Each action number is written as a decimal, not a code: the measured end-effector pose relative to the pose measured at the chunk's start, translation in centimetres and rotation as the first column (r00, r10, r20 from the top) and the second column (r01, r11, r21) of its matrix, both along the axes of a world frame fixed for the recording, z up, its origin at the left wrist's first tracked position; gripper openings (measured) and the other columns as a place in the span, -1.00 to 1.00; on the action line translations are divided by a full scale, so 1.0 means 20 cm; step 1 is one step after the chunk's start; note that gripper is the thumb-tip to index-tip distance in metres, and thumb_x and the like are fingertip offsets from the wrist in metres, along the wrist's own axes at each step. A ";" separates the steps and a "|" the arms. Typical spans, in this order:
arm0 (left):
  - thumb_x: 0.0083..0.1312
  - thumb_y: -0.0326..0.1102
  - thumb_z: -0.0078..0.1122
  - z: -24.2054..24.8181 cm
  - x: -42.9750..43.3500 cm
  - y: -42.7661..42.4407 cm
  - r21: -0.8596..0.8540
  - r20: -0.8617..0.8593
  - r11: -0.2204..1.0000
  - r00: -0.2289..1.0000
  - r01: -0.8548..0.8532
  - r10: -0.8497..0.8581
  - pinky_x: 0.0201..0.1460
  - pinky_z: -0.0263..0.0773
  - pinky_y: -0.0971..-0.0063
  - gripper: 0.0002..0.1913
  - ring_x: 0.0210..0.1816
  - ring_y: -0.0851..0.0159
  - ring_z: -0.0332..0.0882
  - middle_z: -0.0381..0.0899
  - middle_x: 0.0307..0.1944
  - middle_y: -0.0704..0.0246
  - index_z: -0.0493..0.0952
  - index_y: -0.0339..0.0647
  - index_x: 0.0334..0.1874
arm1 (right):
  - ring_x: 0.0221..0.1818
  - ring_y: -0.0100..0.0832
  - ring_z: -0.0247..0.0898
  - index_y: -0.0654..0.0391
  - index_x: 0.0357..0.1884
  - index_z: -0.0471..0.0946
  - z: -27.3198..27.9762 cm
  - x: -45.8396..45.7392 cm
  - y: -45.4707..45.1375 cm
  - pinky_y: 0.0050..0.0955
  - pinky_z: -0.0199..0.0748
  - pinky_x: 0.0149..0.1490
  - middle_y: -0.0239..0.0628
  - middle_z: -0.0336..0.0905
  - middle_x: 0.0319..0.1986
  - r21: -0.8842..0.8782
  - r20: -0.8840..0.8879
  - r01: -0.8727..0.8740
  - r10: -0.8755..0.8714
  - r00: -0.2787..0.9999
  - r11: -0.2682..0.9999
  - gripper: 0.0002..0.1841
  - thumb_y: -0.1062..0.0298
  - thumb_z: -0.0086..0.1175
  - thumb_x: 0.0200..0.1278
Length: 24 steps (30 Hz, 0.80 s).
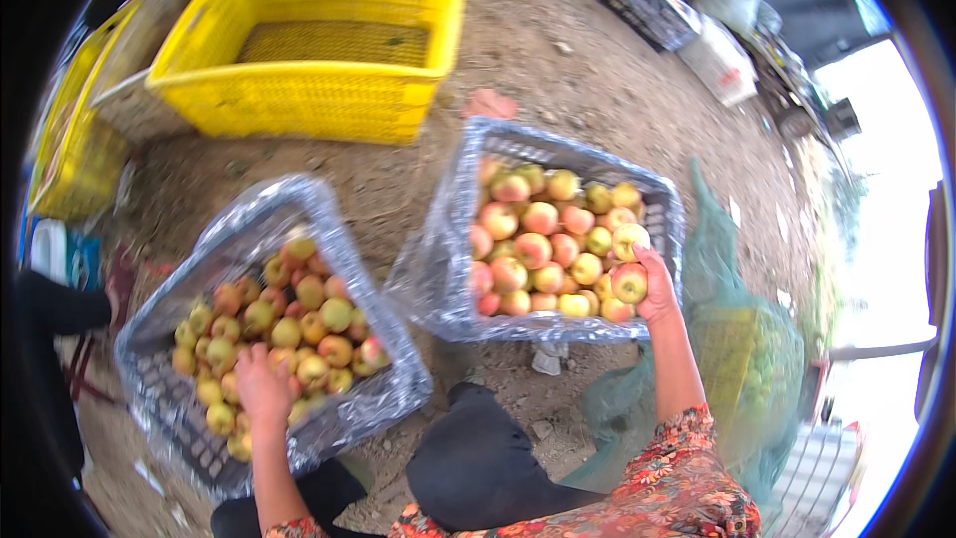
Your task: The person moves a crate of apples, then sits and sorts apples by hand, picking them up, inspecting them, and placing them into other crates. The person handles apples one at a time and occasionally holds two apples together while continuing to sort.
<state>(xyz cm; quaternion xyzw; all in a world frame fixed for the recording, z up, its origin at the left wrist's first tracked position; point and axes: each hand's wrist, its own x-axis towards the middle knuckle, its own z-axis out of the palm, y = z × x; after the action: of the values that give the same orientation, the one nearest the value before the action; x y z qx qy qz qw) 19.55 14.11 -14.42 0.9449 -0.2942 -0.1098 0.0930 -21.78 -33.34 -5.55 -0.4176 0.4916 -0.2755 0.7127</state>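
Observation:
Two dark plastic crates lined with clear plastic film stand on the ground, both holding many red and yellow apples. My left hand (263,382) reaches into the left crate (388,355), its fingers down among the apples (286,332); whether it grips one is hidden. Over the right side of the right crate (579,136), my right hand (657,288) holds a red-yellow apple (629,283). Another yellowish apple (631,241) lies at its fingertips. More apples (539,217) fill the crate beneath.
A large yellow plastic crate (299,101) stands beyond the left crate. Green netting (736,359) covers a yellow crate at the right. More crates (650,0) stand at the back right. Another person's dark-clothed leg (60,302) is at the left edge.

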 end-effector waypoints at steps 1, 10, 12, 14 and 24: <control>0.19 -0.36 0.40 0.01 0.01 -0.03 0.009 -0.027 1.000 1.000 -0.015 0.015 0.12 0.44 -0.02 -0.61 0.07 -0.17 0.49 0.49 0.01 0.04 0.49 -0.24 0.03 | -0.16 -0.27 0.66 0.18 0.19 0.50 -0.02 -0.12 -0.07 -0.30 0.67 -0.07 -0.11 0.68 -0.07 -0.131 -0.117 0.022 -0.037 0.992 0.991 -0.54 0.20 0.31 0.33; 0.30 -0.37 0.30 -0.02 0.03 -0.14 0.050 -0.126 0.997 0.990 -0.064 0.070 0.12 0.44 0.00 -0.65 0.10 -0.17 0.46 0.47 0.04 0.06 0.47 -0.27 0.09 | 0.09 0.09 0.62 0.21 0.30 0.44 -0.40 -0.48 -0.40 -0.05 0.52 0.20 0.15 0.68 -0.02 -0.385 -0.907 -0.385 -0.267 0.326 0.839 -0.16 -0.08 0.47 0.04; 0.31 -0.36 0.30 -0.02 0.03 -0.15 0.039 -0.136 0.996 0.987 -0.080 0.085 0.12 0.44 0.01 -0.66 0.10 -0.15 0.48 0.48 0.04 0.07 0.48 -0.27 0.09 | 0.17 0.10 0.57 0.28 0.31 0.43 -0.55 -0.50 -0.43 -0.04 0.48 0.26 0.19 0.65 0.04 -0.324 -0.938 -0.354 -0.249 0.241 0.878 -0.13 -0.10 0.45 0.05; 0.30 -0.35 0.31 -0.02 0.04 -0.15 0.012 -0.119 0.995 0.988 -0.097 0.098 0.12 0.44 0.02 -0.66 0.08 -0.14 0.50 0.50 0.04 0.08 0.49 -0.27 0.09 | 0.19 0.11 0.55 0.31 0.31 0.42 -0.71 -0.55 -0.48 -0.06 0.46 0.29 0.19 0.63 0.07 -0.360 -0.932 -0.338 -0.317 0.177 0.870 -0.13 -0.09 0.45 0.06; 0.32 -0.29 0.27 -0.19 0.36 -0.17 -0.205 0.072 0.916 0.928 -0.346 0.367 0.12 0.50 0.07 -0.74 0.02 -0.11 0.62 0.65 -0.02 0.05 0.59 -0.24 -0.01 | 0.00 0.02 0.54 0.39 0.27 0.47 -1.10 -0.77 -0.70 -0.09 0.49 0.15 0.21 0.60 0.05 -0.424 -0.771 -0.049 -0.332 0.543 0.904 -0.31 0.00 0.21 0.30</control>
<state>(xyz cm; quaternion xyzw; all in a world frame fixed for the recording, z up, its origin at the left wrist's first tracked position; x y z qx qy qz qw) 26.83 10.80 -18.21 0.9741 -0.1307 -0.0109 0.1844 -37.24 -47.40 -27.59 -0.5904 0.7345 -0.1972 0.2704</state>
